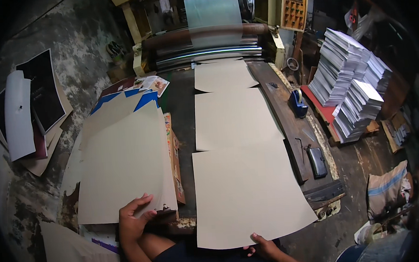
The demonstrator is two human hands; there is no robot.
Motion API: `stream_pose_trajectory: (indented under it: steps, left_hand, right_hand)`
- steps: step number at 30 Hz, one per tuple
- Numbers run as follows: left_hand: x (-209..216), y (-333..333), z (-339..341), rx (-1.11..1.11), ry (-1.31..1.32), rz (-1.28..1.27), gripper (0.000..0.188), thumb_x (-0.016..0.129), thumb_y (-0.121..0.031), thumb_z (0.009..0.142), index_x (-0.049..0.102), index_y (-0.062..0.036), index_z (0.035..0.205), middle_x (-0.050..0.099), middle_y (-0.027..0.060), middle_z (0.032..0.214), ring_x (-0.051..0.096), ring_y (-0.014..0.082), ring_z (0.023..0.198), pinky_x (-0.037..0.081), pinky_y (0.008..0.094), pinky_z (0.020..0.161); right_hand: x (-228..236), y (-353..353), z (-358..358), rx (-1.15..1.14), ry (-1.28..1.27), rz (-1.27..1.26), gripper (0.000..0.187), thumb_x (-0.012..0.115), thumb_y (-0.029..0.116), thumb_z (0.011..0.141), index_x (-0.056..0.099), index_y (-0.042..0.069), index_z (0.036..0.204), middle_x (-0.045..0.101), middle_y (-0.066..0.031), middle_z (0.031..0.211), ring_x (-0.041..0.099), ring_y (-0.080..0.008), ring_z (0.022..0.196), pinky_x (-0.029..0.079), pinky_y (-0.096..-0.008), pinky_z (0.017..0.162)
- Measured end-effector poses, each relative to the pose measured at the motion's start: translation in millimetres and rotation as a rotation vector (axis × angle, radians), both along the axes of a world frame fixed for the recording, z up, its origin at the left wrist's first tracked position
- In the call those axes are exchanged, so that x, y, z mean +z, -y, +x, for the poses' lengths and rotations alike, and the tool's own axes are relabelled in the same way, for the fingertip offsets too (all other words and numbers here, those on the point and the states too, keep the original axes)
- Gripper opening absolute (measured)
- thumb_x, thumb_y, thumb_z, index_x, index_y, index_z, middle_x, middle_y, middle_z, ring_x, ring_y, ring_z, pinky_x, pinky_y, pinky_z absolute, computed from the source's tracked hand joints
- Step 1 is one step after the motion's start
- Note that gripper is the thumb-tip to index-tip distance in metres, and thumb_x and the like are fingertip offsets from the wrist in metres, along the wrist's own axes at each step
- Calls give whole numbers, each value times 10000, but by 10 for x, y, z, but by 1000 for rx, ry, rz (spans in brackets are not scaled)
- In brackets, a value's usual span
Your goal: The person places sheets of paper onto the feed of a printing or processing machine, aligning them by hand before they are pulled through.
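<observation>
My right hand (pixel 265 247) pinches the near edge of a beige paper sheet (pixel 249 196), thumb on top and fingers beneath. That sheet is the nearest in a row on the machine's feed table; its far edge meets a second sheet (pixel 237 119), and a third sheet (pixel 223 76) reaches toward the metal rollers (pixel 209 54). My left hand (pixel 137 214) rests at the near right part of a stack of similar sheets (pixel 120 160). Its thumb and fingers are apart, fingertips on the top sheet.
A blue tape dispenser (pixel 298 103), a hex key (pixel 300 152) and a dark case (pixel 317 163) lie along the table's right side. Tall paper stacks (pixel 337 70) stand farther right. Dark printed sheets (pixel 41 93) lie at left; more sheets (pixel 80 254) are at lower left.
</observation>
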State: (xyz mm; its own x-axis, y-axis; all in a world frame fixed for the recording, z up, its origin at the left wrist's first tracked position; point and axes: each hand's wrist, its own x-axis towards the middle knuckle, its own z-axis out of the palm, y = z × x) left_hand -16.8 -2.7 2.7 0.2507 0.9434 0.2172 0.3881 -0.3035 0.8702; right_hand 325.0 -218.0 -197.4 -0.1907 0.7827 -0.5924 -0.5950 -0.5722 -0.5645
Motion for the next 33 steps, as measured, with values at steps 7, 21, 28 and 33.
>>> stream_pose_trajectory:
  steps: [7, 21, 28, 33]
  left_hand:
    - [81, 20, 22, -14, 118, -117, 402, 690, -311, 895, 656, 49, 1071, 682, 158, 1119, 614, 200, 1094, 420, 336, 1010]
    - [-27, 4, 275, 756, 697, 200, 341, 535, -260, 974, 630, 50, 870, 625, 55, 788, 572, 150, 754, 465, 291, 786]
    - [266, 383, 518, -7, 68, 405, 370, 553, -294, 918, 633, -30, 672, 691, 39, 695, 653, 172, 686, 363, 460, 1027]
    - [317, 531, 613, -363, -158, 384, 307, 576, -333, 878, 692, -118, 692, 721, -47, 719, 720, 222, 899, 155, 557, 1146]
  right_hand:
    - [236, -235, -22, -91, -10, -22, 464, 491, 422, 981, 458, 19, 1208, 632, -184, 929, 528, -188, 669, 531, -398, 697]
    - [-74, -883, -30, -433, 67, 75, 543, 432, 535, 957, 413, 85, 1260, 625, -145, 1096, 563, -195, 736, 509, -447, 738]
    - [564, -895, 28, -434, -40, 196, 710, 486, 571, 913, 280, 115, 1416, 571, -151, 1231, 584, -215, 819, 546, -456, 721]
    - [1020, -833, 44, -298, -109, 349, 584, 684, 389, 812, 475, -4, 1189, 603, -145, 914, 622, -238, 775, 570, -432, 617]
